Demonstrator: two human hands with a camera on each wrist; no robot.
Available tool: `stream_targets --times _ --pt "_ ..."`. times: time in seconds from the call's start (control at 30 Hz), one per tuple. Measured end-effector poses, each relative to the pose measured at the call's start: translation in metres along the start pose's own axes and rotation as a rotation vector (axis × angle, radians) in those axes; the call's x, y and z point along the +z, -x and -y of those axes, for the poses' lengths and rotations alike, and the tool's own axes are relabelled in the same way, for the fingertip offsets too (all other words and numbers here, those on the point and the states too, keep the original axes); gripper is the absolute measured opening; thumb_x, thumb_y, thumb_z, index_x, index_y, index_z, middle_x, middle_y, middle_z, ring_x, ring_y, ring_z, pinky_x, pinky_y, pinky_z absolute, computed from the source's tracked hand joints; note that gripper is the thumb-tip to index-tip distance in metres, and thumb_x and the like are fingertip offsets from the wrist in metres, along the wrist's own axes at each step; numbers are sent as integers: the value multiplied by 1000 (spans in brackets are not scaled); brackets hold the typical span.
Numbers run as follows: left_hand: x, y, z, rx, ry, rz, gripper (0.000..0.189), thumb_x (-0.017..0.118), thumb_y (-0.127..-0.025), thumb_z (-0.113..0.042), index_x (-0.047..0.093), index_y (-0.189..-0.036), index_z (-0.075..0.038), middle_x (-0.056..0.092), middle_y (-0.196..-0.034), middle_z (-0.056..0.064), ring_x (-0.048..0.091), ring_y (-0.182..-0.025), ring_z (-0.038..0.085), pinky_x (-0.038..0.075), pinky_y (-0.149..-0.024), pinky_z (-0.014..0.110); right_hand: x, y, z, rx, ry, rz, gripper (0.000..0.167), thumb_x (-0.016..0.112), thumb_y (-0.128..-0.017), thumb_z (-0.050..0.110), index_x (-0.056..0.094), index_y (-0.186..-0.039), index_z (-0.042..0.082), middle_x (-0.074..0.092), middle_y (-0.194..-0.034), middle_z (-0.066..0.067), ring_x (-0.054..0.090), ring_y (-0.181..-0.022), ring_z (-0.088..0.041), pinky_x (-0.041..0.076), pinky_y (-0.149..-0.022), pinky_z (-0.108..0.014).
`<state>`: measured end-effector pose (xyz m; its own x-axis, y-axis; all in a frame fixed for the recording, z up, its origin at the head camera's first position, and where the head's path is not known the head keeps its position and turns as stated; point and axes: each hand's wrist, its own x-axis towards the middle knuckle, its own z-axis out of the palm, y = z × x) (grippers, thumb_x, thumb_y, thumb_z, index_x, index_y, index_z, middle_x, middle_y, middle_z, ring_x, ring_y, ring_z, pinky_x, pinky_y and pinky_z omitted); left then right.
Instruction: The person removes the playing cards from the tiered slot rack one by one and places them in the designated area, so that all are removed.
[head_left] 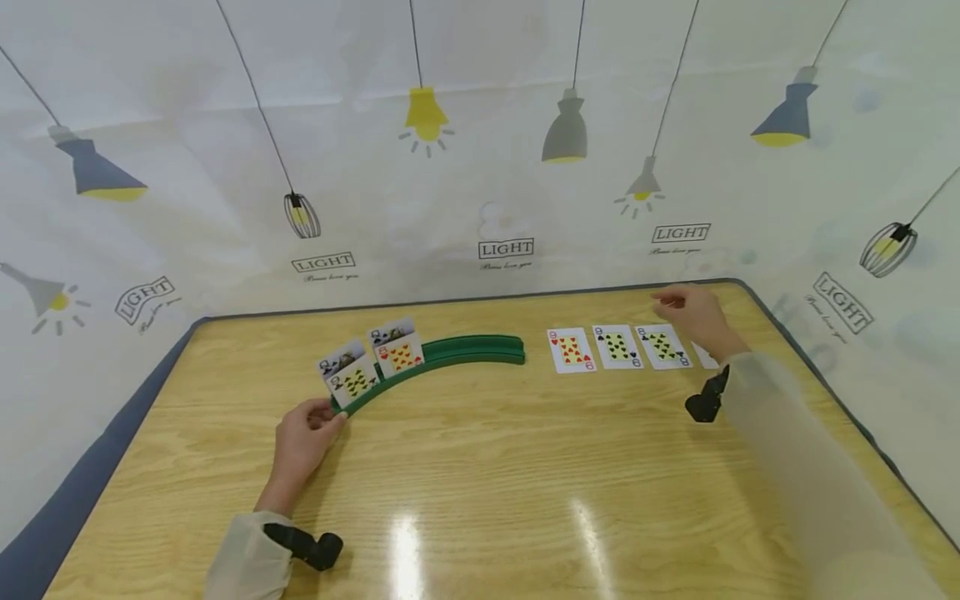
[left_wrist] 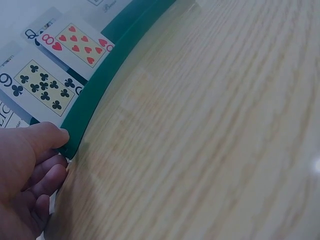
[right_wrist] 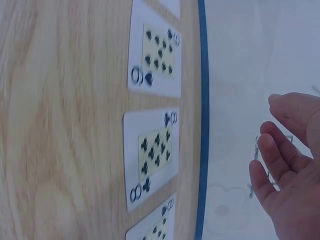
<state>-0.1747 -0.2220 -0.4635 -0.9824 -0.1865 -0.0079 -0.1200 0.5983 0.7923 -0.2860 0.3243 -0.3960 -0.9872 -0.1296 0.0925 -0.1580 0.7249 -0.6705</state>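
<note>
A curved green card holder (head_left: pixel 472 346) lies on the table, its left end pinched by my left hand (head_left: pixel 303 437). In the left wrist view, the thumb (left_wrist: pixel 55 136) presses the holder's tip with fingers curled beside it. Upright in the holder stand a nine of clubs (left_wrist: pixel 45 87) and an eight of hearts (left_wrist: pixel 75 45), each with a queen card behind it. My right hand (head_left: pixel 693 312) hovers over the far right of the table, holding nothing, fingers loosely bent. Below it lie the eight of clubs (head_left: pixel 662 347) and another card (head_left: pixel 705 357) mostly hidden by the wrist.
Face up on the table, left of the eight of clubs, lie a nine of hearts (head_left: pixel 572 350) and a nine of spades (head_left: pixel 617 347). The wooden table (head_left: pixel 480 467) has a dark edge at the back, right against a lamp-printed wall covering (head_left: pixel 480 192).
</note>
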Motion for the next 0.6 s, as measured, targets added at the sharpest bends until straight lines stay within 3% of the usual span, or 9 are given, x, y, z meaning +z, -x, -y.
stream_targets --times 0.6 --pt "1 0 2 7 -10 -4 35 62 -87 -14 56 -113 8 61 -98 20 56 -87 27 44 -69 29 57 -12 48 -28 -78 46 31 56 -92 14 58 -118 -1 57 -108 -19 52 -97 -30 43 -81 -44"
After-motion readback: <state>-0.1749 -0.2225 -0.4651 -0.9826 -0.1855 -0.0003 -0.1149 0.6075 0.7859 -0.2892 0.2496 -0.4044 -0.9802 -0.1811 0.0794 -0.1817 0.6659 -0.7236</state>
